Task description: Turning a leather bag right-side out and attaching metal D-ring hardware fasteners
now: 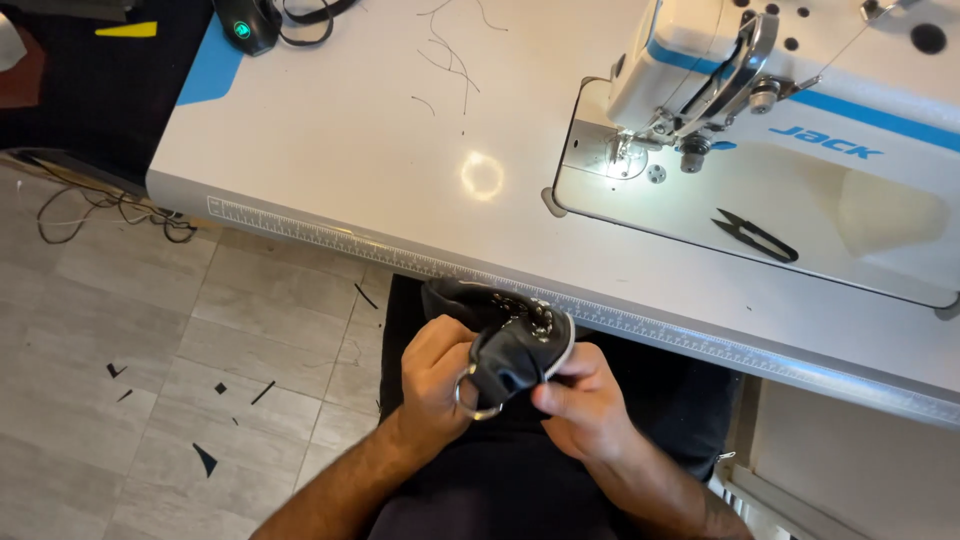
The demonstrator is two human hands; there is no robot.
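Both hands are up over my lap, near the edge of the desk, working one small black leather piece (510,345). Left hand (437,375) has its fingers curled around the piece's left side, thumb pressed on top, right by the metal ring (472,395) that hangs off its near end. Right hand (580,395) pinches the right edge between thumb and forefinger. Small metal studs run along the piece's far side, and it sits just short of the desk's ruler strip (640,322). Farther out, the white desk (340,130) carries loose thread ends and a bright spot of light. To the right, black thread snips (755,236) lie on the bed of the white sewing machine (780,110), lamp glowing at the needle. Far left, a black gadget with a strap (250,22). Dark scraps dot the tiled floor (150,400) on my left.
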